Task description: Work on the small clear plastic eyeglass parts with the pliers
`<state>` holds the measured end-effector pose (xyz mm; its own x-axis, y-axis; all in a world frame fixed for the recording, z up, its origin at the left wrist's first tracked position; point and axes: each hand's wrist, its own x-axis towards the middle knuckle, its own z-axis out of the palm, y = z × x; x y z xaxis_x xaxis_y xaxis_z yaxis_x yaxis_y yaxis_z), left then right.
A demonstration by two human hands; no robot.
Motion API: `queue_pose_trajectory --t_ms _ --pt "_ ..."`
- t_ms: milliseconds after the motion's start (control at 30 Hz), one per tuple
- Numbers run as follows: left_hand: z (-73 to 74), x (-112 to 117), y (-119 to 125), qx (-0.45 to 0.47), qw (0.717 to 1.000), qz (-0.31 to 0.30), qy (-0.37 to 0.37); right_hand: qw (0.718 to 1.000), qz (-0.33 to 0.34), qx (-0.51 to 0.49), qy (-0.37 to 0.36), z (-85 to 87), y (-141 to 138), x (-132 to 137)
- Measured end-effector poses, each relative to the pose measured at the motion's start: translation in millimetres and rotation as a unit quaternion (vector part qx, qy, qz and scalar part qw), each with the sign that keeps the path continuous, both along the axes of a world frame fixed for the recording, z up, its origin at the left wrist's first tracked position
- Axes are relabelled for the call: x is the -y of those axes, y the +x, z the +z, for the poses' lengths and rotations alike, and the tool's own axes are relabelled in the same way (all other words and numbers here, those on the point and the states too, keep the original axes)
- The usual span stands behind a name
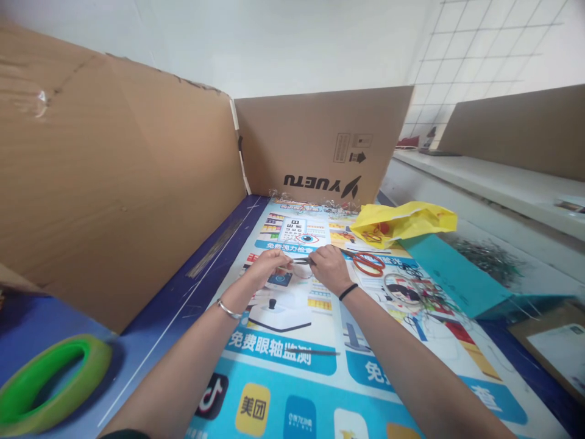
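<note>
My left hand (pixel 273 266) is closed in a pinch over the printed sheet, with what looks like a thin wire at its fingertips. Wrapped around a pair of pliers (pixel 300 261) is my right hand (pixel 329 268); the dark jaws point left toward the left fingertips, and the handles are hidden in the palm. Scissors (pixel 369 264) with orange-red handles lie just right of the right hand, their blades partly hidden behind it. Faint thin loops show below the pliers, too fine to make out clearly.
Cardboard panels (pixel 183 152) stand at the left and back. A green tape roll (pixel 55 384) lies front left, and a bundle of thin wires (pixel 217 247) along the left. On the right are a yellow bag (pixel 411 219) and a teal box (pixel 461 280) with wire pieces.
</note>
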<state>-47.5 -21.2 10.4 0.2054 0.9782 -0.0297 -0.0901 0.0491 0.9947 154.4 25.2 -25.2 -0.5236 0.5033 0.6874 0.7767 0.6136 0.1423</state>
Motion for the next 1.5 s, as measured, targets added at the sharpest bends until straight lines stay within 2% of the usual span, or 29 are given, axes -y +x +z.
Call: queue_pose_trajectory --t_ms 167,433,667,1133,1500 --pt "-0.4 -1 1 0.004 0.999 0.019 -0.032 1.0 0.002 -0.001 0.003 2.6 -1 3" --pt "3.0 0 2 0.095 0.992 0.053 -0.067 1.0 0.012 0.018 0.023 4.9 -4 6" --pt "4.0 1 2 0.101 0.988 0.077 -0.087 0.999 0.009 0.031 0.036 8.0 -4 9" --pt "2.8 0 2 0.084 0.989 0.054 -0.109 0.998 0.02 0.041 0.039 11.8 -8 14" --pt "2.5 1 1 0.074 0.993 0.017 -0.088 0.997 0.026 0.052 0.05 14.8 -8 17"
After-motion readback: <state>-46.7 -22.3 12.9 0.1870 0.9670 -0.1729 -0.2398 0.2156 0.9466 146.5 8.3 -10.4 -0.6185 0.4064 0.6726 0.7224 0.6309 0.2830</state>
